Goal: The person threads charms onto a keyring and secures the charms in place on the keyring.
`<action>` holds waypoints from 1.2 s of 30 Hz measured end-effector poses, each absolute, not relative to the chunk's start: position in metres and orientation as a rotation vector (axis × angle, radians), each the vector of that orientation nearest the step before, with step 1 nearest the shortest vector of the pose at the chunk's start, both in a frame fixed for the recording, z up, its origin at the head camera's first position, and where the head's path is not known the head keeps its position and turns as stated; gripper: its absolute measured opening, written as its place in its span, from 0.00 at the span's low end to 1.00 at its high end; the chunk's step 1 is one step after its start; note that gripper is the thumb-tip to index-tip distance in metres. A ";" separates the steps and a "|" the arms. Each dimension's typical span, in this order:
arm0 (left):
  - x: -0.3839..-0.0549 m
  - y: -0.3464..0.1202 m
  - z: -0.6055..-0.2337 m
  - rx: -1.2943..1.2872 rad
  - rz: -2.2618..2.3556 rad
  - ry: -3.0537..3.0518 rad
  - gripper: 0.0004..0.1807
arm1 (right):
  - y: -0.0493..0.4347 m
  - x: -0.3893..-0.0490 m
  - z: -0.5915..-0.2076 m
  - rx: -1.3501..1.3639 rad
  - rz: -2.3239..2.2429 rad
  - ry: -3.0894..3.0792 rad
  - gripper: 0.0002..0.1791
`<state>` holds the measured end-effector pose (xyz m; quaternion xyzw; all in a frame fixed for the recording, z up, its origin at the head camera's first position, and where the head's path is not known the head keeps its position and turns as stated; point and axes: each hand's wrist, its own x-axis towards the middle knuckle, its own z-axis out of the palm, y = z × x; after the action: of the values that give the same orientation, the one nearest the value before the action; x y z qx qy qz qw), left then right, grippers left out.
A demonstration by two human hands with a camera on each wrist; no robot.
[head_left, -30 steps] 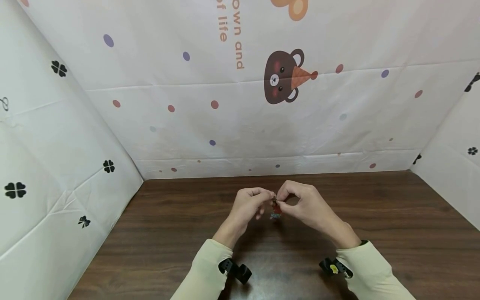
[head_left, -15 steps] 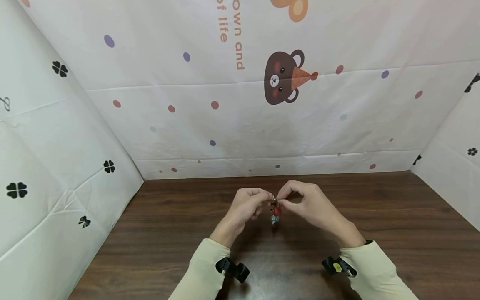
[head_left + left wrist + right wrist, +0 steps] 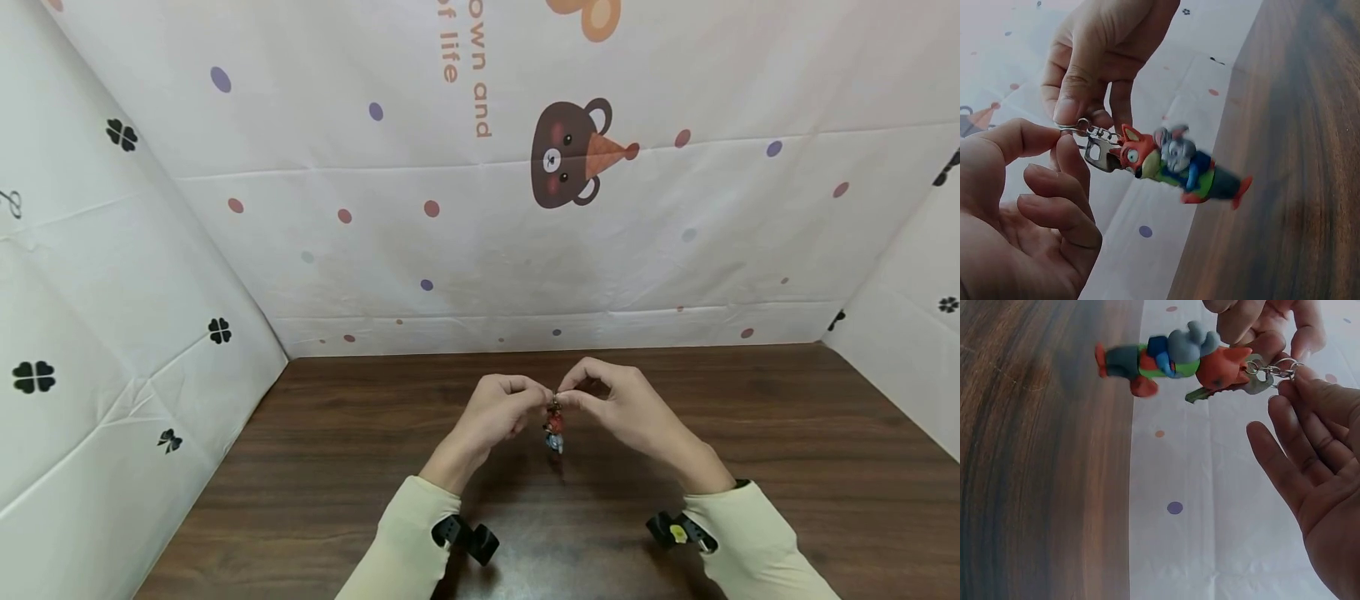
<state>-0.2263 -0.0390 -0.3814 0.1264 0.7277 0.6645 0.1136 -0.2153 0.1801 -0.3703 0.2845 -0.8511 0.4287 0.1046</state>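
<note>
Above the table, a keychain hangs between my two hands. Its figure (image 3: 553, 432) is an orange-red fox with a grey rabbit (image 3: 1179, 156) on it, in green and blue. A metal key (image 3: 1101, 156) sits on the split ring (image 3: 1285, 365) beside a short chain; its toothed blade shows in the right wrist view. My left hand (image 3: 490, 415) pinches the ring between thumb and index finger, the other fingers loosely bent. Opposite it, my right hand (image 3: 633, 417) pinches the ring too. Fingertips partly cover the ring, so I cannot tell whether the key is fully threaded.
The dark wooden table (image 3: 337, 467) lies under both hands. A white printed cloth (image 3: 480, 250) stands behind it, with similar white cloth (image 3: 112, 350) at the sides. Black camera mounts (image 3: 465, 537) are strapped at both wrists.
The figure has swung down to hang straighter below the fingers. Both hands have shifted very slightly right and keep their pinch on the ring.
</note>
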 end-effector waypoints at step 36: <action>-0.225 -0.039 -0.380 1.008 1.579 2.877 0.02 | 0.184 -0.217 -0.374 0.822 1.349 -2.430 0.05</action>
<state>-0.2251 -0.0387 -0.3804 0.2903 0.8291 0.4551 -0.1455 -0.2174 0.1839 -0.3738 0.2816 -0.8323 0.4618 0.1214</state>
